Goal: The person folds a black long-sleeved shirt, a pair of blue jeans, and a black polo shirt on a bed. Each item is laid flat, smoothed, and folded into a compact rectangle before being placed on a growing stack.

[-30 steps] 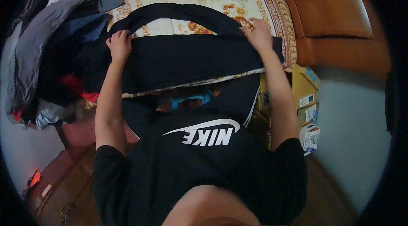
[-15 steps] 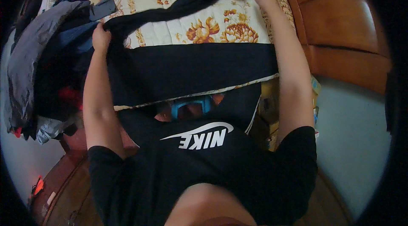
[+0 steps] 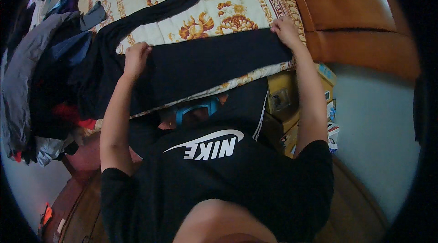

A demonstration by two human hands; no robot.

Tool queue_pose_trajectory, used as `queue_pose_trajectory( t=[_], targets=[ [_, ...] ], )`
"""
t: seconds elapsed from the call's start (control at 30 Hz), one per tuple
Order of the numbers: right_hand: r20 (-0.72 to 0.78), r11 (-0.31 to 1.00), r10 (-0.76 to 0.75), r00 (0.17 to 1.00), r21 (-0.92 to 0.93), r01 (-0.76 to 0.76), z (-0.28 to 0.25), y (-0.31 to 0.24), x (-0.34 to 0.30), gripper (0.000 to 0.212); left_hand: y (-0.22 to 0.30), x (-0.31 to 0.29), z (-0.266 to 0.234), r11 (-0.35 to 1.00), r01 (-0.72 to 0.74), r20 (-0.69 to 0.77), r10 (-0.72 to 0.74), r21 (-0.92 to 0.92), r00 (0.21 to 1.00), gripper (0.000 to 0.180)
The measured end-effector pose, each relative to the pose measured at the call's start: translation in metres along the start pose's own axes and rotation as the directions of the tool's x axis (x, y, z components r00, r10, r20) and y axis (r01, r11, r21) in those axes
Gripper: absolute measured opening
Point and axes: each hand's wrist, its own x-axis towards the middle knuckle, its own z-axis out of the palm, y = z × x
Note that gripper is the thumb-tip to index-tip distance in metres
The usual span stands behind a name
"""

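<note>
A pair of black trousers (image 3: pixel 210 55) lies across the near edge of the bed. One leg is spread flat and wide along the front, while the other curves away toward the far side, narrow and bunched. My left hand (image 3: pixel 136 60) is closed on the far edge of the near leg, left of its middle, with fingers pinched together. At the right end of the same leg, my right hand (image 3: pixel 286 33) pinches the cloth by its far corner. The trousers' left part runs into dark clothes, so where it ends is hard to make out.
Piled clothes (image 3: pixel 32 78) in grey, navy and red hang over the bed's left side. A flowered quilt (image 3: pixel 196 28) covers the bed. The brown wooden headboard (image 3: pixel 351 14) rises at right. Cardboard boxes (image 3: pixel 280 99) stand below the bed's right corner.
My right hand has come nearer from the far leg's end to the near leg's right end. My left hand has moved right along the trousers. The view has shifted slightly.
</note>
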Motion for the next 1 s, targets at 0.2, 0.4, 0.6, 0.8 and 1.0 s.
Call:
queue_pose_trajectory(
  t=[0.2, 0.4, 0.6, 0.8, 1.0],
  targets=[
    [-0.436, 0.976, 0.217, 0.873, 0.109, -0.188, 0.026, 0.003, -0.021, 0.035, 0.000, -0.008, 0.003, 0.999, 0.045, -0.221, -0.039, 0.021, 0.974, 0.024],
    [-0.321, 0.846, 0.518, 0.793, 0.328, -0.420, 0.068, 0.020, -0.085, 0.035, 0.061, -0.112, 0.020, 0.986, 0.012, -0.345, 0.047, 0.166, 0.937, 0.042],
    [-0.195, 0.714, 0.594, 0.780, 0.574, -0.400, 0.077, 0.056, -0.074, 0.015, 0.043, -0.159, 0.038, 0.956, -0.029, -0.072, 0.052, 0.291, 0.996, 0.044],
    [-0.195, 0.761, 0.541, 0.818, 0.526, -0.379, 0.068, 0.073, -0.080, 0.014, 0.028, -0.172, 0.042, 0.956, -0.165, -0.019, 0.175, 0.243, 0.984, 0.034],
    [-0.424, 0.892, 0.450, 0.786, 0.183, -0.413, 0.055, 0.047, -0.087, 0.021, 0.041, -0.177, 0.027, 0.926, -0.138, -0.070, 0.172, 0.351, 0.983, 0.046]
  ],
)
